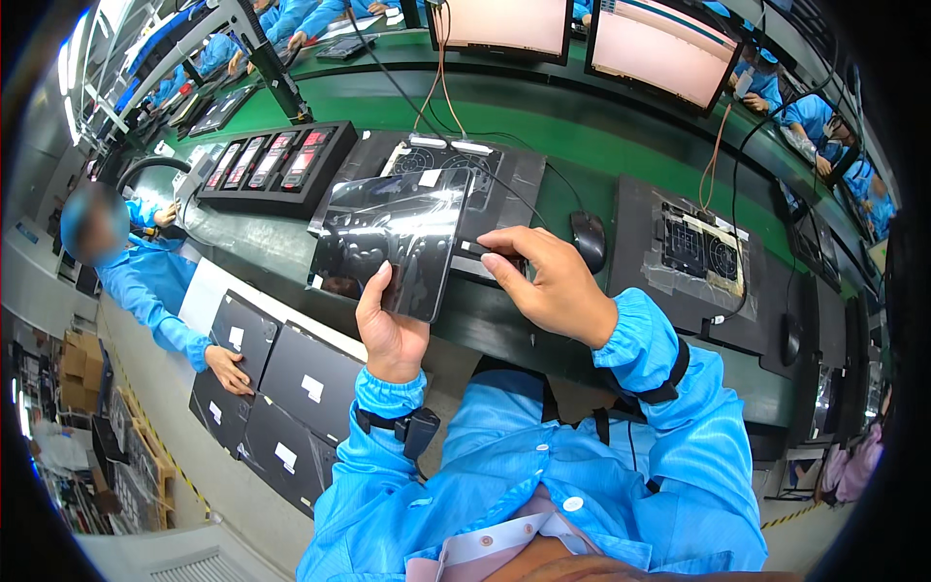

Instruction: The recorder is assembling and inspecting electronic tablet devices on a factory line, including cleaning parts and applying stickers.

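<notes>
**Two hands on a glossy dark panel**

Left hand [390, 330] wrapped around the lower edge of a black glossy panel [398, 238], thumb on its face, held tilted above the green workbench [543, 126]. Right hand [543, 281] pinched narrowly, fingertips [490, 244] at the panel's right edge. Whatever sat between those fingertips too small to make out.

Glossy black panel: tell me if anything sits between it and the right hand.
Nothing visible does. The left hand holds the glossy black panel by its lower edge, and the right hand has its fingertips at the panel's right edge, with only open space between them above the green bench.
</notes>
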`<state>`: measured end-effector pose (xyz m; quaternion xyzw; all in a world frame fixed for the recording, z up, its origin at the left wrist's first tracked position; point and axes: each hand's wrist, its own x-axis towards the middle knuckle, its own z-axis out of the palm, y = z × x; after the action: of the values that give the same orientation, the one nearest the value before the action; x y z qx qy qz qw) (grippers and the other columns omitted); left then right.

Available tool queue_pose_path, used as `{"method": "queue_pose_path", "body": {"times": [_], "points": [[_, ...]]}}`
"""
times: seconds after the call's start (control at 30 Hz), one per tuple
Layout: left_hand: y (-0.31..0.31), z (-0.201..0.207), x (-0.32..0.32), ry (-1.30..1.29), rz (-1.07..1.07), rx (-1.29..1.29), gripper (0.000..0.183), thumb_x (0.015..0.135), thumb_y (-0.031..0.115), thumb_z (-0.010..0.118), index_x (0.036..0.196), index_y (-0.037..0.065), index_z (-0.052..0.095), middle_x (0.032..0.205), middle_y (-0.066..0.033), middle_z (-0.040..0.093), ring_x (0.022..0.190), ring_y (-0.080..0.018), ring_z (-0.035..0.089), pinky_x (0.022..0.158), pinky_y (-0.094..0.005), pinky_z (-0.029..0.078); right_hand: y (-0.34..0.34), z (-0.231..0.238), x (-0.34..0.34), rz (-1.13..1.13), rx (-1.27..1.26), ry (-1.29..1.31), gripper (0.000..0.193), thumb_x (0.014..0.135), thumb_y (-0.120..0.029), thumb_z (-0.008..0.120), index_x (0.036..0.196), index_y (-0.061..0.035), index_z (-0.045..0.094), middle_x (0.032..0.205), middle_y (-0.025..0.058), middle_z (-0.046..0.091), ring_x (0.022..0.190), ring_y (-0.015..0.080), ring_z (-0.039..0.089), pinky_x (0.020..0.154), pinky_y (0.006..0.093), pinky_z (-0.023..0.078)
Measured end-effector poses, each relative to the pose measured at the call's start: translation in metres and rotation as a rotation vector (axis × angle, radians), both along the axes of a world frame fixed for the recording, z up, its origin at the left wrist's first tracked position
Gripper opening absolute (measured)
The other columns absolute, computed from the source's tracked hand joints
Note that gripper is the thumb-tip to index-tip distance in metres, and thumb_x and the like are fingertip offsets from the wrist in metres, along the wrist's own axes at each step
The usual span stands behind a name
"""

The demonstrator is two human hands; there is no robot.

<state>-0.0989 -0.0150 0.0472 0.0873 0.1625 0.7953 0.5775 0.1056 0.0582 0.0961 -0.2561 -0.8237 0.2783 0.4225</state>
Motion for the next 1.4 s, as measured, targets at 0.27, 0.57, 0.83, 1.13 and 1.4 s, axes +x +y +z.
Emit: {"method": "queue_pose_path", "body": {"times": [0.27,0.57,0.83,1.13,1.4], "points": [[-0.005,-0.004,0.006,0.071,0.017,-0.038,0.027,0.098,0.010,0.059,0.122,0.000,0.064,0.119,-0.0137,0.072,0.110,-0.0260,0.070,0.102,-0.0391,0.054,0.001,-0.004,0.001,-0.014,0.061,-0.039,0.020,0.094,-0.016,0.069,0.110,-0.0038,0.070,0.096,0.0149,0.073,0.087,0.0346,0.068,0.078,0.0428,0.052],[0.010,-0.029,-0.009,0.275,-0.099,-0.167,0.023,0.097,0.014,0.062,0.114,-0.001,0.067,0.110,-0.0132,0.073,0.102,-0.0239,0.071,0.096,-0.0379,0.054,0.010,0.000,0.011,-0.007,0.120,-0.328,0.019,0.092,-0.018,0.070,0.105,-0.0041,0.068,0.090,0.0156,0.072,0.086,0.0355,0.069,0.082,0.0454,0.051],[0.099,-0.039,0.002,0.279,-0.216,-0.179,0.016,0.094,0.011,0.064,0.105,0.000,0.069,0.102,-0.0101,0.074,0.093,-0.0238,0.071,0.087,-0.0386,0.056,0.025,-0.017,-0.003,-0.050,0.553,-0.329,0.045,0.087,-0.027,0.077,0.125,-0.0049,0.066,0.124,0.0163,0.064,0.117,0.0363,0.061,0.102,0.0488,0.048],[0.120,-0.030,0.012,0.135,-0.313,-0.136,0.020,0.096,0.014,0.058,0.111,0.001,0.063,0.113,-0.0139,0.069,0.104,-0.0264,0.067,0.097,-0.0408,0.053,0.071,-0.043,-0.004,-0.121,0.546,-0.360,0.039,0.088,-0.024,0.075,0.123,-0.0060,0.069,0.121,0.0158,0.067,0.115,0.0339,0.064,0.099,0.0455,0.050],[0.029,-0.018,0.019,0.705,-0.319,-0.290,0.033,0.099,0.019,0.061,0.123,-0.003,0.059,0.128,-0.0190,0.063,0.116,-0.0271,0.063,0.102,-0.0413,0.051,0.091,-0.075,-0.004,-0.095,0.453,-0.436,0.037,0.090,-0.025,0.071,0.121,-0.0051,0.070,0.125,0.0163,0.065,0.122,0.0338,0.060,0.104,0.0460,0.047]]}}
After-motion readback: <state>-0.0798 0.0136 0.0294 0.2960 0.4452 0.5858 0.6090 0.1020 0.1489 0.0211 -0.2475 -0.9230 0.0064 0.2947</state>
